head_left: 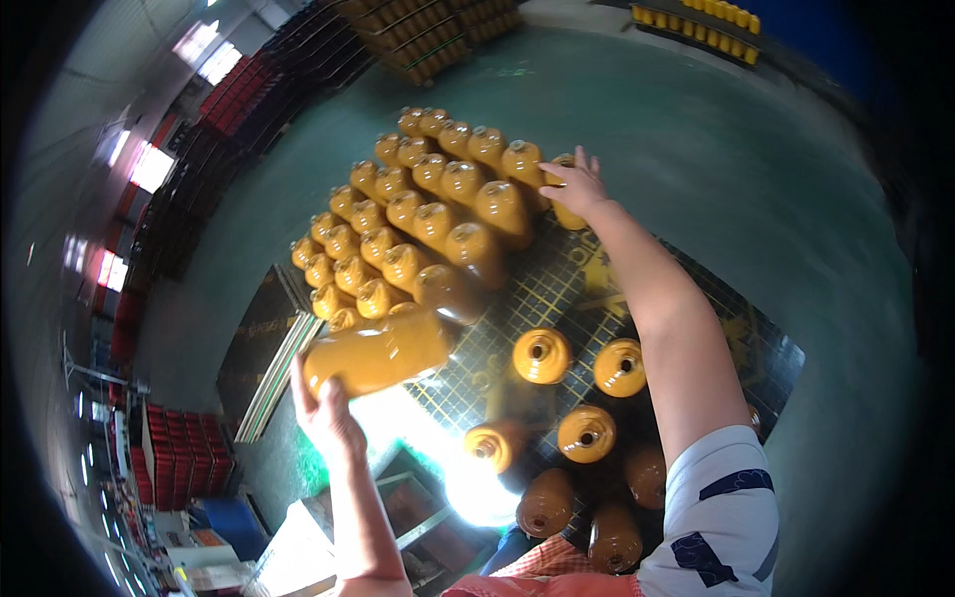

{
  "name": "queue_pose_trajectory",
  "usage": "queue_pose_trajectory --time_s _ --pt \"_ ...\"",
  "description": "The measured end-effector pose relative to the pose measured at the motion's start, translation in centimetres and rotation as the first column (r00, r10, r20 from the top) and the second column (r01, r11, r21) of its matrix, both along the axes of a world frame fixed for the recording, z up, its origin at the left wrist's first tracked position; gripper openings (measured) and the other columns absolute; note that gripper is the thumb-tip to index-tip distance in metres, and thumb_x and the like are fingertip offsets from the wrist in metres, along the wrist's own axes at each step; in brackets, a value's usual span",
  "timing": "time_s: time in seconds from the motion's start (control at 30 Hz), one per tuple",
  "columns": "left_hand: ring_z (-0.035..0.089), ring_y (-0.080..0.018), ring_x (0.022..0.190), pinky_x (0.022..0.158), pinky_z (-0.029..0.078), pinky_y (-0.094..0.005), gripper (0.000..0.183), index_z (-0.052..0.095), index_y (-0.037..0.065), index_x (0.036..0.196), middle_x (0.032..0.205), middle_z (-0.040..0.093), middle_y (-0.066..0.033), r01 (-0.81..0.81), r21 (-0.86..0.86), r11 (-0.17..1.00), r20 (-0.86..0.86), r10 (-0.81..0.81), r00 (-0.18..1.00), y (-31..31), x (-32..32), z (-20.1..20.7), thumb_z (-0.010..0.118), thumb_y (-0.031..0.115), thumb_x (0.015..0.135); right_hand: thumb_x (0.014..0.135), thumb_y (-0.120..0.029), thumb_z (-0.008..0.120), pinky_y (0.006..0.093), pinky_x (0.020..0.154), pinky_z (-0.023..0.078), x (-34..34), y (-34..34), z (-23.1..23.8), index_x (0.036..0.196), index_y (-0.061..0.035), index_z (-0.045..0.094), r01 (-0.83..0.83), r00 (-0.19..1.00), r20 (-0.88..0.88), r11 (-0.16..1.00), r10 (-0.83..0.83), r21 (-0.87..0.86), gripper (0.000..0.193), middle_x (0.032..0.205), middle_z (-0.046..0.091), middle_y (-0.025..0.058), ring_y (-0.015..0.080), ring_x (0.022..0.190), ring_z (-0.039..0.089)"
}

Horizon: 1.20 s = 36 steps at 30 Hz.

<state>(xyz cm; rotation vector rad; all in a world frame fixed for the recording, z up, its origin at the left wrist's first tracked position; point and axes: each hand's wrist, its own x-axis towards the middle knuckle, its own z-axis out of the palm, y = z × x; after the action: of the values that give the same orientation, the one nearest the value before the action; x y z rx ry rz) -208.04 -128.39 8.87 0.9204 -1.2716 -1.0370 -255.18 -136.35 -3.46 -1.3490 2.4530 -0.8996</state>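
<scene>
My left hand (333,418) grips the base end of a glossy orange-yellow metal cylinder (383,353), which is tilted nearly on its side in front of the rows. My right arm reaches far forward. Its hand (577,184) has the fingers apart, beside and partly over a standing yellow cylinder (569,211) at the right end of the far row; whether it touches is hard to tell. Several more such cylinders stand close together in rows (403,209) on a dark, grid-marked board (527,298).
Nearer me, several loose cylinders (587,434) with open necks stand spaced on the board. A stack of boards (279,368) lies to the left. Red cylinders (184,453) are stacked farther left, with racks (418,40) behind. Bright light glares at the board's near-left edge.
</scene>
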Motion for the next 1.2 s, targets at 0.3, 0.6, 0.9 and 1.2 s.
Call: queue_pose_trajectory --time_s 0.3,0.6,0.9,1.2 --pt "0.052 -0.0256 0.124 0.106 0.043 -0.0465 0.068 0.031 0.024 0.155 0.137 0.05 -0.0074 -0.075 0.302 0.95 -0.453 0.213 0.866 11.2 15.6 -4.3 0.048 0.056 0.097 0.081 -0.019 0.077 0.0415 0.107 0.043 -0.2 3.6 -1.7 0.12 -0.0301 0.068 0.09 0.994 0.093 0.913 -0.058 -0.397 0.042 0.136 0.046 0.0143 0.0361 0.122 0.048" --pt "0.058 -0.0298 0.116 0.098 0.05 -0.0504 0.051 0.053 0.022 0.138 0.128 0.06 -0.0092 0.427 0.384 0.818 -0.717 -0.027 0.696 16.3 22.0 -8.6 0.053 0.052 0.096 0.096 -0.019 0.064 0.0376 0.097 0.05 9.3 20.2 14.2 0.131 -0.0131 0.062 0.004 0.901 0.311 0.711 0.302 -0.703 0.035 0.131 0.052 0.0094 0.0203 0.117 0.056" --pt "0.056 -0.0377 0.114 0.093 0.053 -0.0515 0.047 0.056 0.012 0.127 0.123 0.06 -0.0148 0.565 0.54 0.624 -0.84 0.357 0.408 20.7 26.4 -17.0 0.062 0.04 0.091 0.088 -0.058 0.063 0.0665 0.105 0.04 36.9 31.8 12.7 0.142 -0.0258 0.047 0.308 -0.151 0.936 0.915 0.317 -0.26 0.065 0.149 0.043 0.0139 0.0376 0.134 0.045" --pt "0.054 -0.0415 0.115 0.076 0.061 -0.0527 0.051 0.056 0.013 0.13 0.126 0.057 -0.0177 0.86 0.319 0.4 -0.919 0.353 0.176 22.3 32.6 -24.3 0.057 0.046 0.091 0.099 -0.066 0.034 0.048 0.093 0.057 56.1 32.5 -1.2 0.132 -0.0067 0.051 0.112 -0.666 0.745 0.983 -0.035 0.147 0.07 0.128 0.06 0.0162 0.0327 0.114 0.061"
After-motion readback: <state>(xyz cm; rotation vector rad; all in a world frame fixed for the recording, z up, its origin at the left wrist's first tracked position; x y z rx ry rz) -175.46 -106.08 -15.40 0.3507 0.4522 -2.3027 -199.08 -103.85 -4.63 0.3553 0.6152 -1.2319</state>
